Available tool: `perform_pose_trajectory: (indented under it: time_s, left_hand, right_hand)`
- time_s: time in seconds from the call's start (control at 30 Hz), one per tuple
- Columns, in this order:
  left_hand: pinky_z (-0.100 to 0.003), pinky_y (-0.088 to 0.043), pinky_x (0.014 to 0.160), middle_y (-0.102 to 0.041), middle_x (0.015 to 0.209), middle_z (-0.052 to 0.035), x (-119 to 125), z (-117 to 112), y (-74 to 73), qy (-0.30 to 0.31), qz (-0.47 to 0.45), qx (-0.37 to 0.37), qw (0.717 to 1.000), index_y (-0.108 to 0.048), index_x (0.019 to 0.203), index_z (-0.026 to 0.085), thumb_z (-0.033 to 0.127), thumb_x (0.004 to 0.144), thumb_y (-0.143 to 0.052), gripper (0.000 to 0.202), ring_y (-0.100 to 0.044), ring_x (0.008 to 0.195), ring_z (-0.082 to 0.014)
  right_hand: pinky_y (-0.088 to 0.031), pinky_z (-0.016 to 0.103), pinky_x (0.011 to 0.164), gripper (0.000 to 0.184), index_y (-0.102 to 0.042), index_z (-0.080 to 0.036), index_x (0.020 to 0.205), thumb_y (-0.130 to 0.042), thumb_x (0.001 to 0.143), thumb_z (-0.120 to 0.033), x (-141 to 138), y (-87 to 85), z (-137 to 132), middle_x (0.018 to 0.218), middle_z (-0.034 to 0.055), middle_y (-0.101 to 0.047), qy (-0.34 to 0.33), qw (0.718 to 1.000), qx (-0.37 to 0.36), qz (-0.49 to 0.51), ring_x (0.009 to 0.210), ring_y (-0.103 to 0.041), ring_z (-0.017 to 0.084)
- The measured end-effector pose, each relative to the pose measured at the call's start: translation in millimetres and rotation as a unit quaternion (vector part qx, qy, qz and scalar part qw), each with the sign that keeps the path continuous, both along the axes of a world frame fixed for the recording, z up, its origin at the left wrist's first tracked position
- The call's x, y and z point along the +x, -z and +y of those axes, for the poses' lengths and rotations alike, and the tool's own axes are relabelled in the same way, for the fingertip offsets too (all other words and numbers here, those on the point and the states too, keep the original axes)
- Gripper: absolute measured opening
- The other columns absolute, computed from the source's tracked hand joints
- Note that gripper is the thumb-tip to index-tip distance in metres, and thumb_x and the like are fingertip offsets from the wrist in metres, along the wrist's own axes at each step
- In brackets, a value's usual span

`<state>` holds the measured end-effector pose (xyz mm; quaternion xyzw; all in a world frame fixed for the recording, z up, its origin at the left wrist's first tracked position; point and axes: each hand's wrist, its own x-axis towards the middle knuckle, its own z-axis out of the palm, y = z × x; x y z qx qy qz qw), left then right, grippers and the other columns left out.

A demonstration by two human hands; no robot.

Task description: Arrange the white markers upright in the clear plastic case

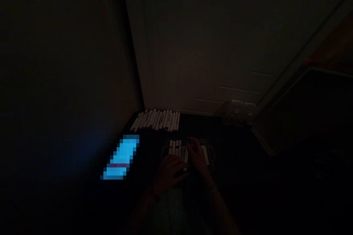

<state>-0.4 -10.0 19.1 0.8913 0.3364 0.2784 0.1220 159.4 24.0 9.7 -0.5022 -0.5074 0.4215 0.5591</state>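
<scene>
The room is very dark. Both my hands rest over a low tray (210, 151) that holds several white marker pens (176, 147). My left hand (171, 172) lies at the tray's near edge, fingers bent toward the pens. My right hand (198, 155) reaches over the pens in the middle of the tray, fingers curled down among them. What either hand holds is lost in the dark. A row of several more white markers (157, 119) lies side by side on the dark floor just beyond, against the wall.
A glowing blue phone screen (121, 158) lies on the floor to the left. A clear plastic container (238, 113) stands at the right by the pale wall. A dark wall rises on the left and dark furniture on the right.
</scene>
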Motion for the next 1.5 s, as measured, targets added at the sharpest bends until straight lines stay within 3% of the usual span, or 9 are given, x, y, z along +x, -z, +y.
perform_pose_trajectory:
  time_s: [0.2,0.43,0.63,0.77,0.93,1.17,1.33,1.5]
  left_hand:
    - [-0.035,-0.035,0.088,-0.063,0.096,-0.0015,1.3,0.0,1.5,-0.015,-0.017,0.03,0.999,-0.06,0.105,0.027,0.031,0.084,-0.051,0.024,-0.052,0.094,-0.0164]
    - [-0.034,-0.032,0.086,-0.063,0.093,0.0017,1.8,-0.4,-0.2,-0.021,0.008,0.044,0.999,-0.059,0.108,0.03,0.031,0.083,-0.053,0.026,-0.051,0.093,-0.0148]
    - [-0.033,-0.034,0.083,-0.062,0.087,0.001,0.6,1.7,3.7,-0.019,-0.001,0.055,0.998,-0.061,0.103,0.029,0.025,0.083,-0.053,0.022,-0.05,0.089,-0.0156]
    - [-0.033,-0.036,0.081,-0.061,0.089,-0.0005,-0.2,2.9,4.8,-0.027,-0.021,0.053,0.998,-0.058,0.108,0.029,0.019,0.084,-0.049,0.028,-0.051,0.089,-0.0157]
    - [-0.034,-0.039,0.082,-0.062,0.092,-0.0019,-1.1,2.8,8.0,-0.079,-0.056,0.058,0.994,-0.057,0.109,0.026,0.018,0.084,-0.044,0.029,-0.052,0.089,-0.0165]
    - [-0.033,-0.043,0.079,-0.062,0.089,-0.0017,-4.0,9.0,19.0,-0.17,-0.144,0.001,0.975,-0.058,0.089,0.022,0.025,0.084,-0.047,0.012,-0.055,0.088,-0.0178]
    - [-0.034,-0.044,0.082,-0.059,0.096,-0.0036,-6.3,15.1,27.9,-0.217,-0.221,-0.059,0.949,-0.053,0.095,0.021,0.03,0.084,-0.047,0.016,-0.055,0.092,-0.018]
    - [-0.035,-0.044,0.082,-0.06,0.097,-0.0036,-7.1,13.6,23.1,-0.21,-0.207,-0.065,0.953,-0.053,0.098,0.021,0.03,0.084,-0.047,0.017,-0.055,0.093,-0.0185]
  right_hand:
    - [-0.041,0.02,0.054,0.043,-0.047,-0.021,0.115,-0.05,0.08,-0.045,-0.4,-1.8,0.2,0.068,-0.0027,-0.056,0.017,1.0,0.005,0.023,0.061,-0.052,0.011]
    - [-0.042,0.02,0.057,0.046,-0.045,-0.023,0.122,-0.053,0.08,-0.041,-1.9,-18.3,-8.5,0.073,-0.0012,-0.06,0.008,0.999,0.028,0.017,0.065,-0.055,0.012]
    - [-0.047,0.027,0.067,0.041,-0.054,-0.017,0.104,-0.059,0.074,-0.045,-0.6,-15.4,-6.0,0.082,0.004,-0.066,0.03,0.995,-0.021,0.094,0.074,-0.061,0.017]
    - [-0.046,0.026,0.064,0.046,-0.052,-0.017,0.105,-0.061,0.071,-0.047,3.0,-9.9,-4.0,0.081,0.0037,-0.067,0.091,0.984,-0.031,0.148,0.069,-0.061,0.015]
    - [-0.044,0.023,0.062,0.046,-0.047,-0.018,0.108,-0.056,0.075,-0.047,3.3,-8.6,-8.7,0.08,0.0016,-0.065,0.177,0.967,-0.022,0.183,0.066,-0.058,0.012]
    - [-0.044,0.023,0.063,0.043,-0.047,-0.017,0.111,-0.053,0.078,-0.044,1.8,-14.1,-12.9,0.082,0.0022,-0.062,0.201,0.972,-0.001,0.125,0.069,-0.057,0.012]
    - [-0.044,0.026,0.074,0.033,-0.054,-0.019,0.108,-0.049,0.082,-0.038,-4.7,-16.7,-22.6,0.098,0.0052,-0.061,0.174,0.983,0.055,-0.003,0.086,-0.057,0.015]
    - [-0.044,0.03,0.077,0.025,-0.061,-0.021,0.101,-0.05,0.082,-0.032,-11.1,-17.3,-31.2,0.097,0.0055,-0.063,0.121,0.972,0.139,-0.144,0.086,-0.057,0.016]
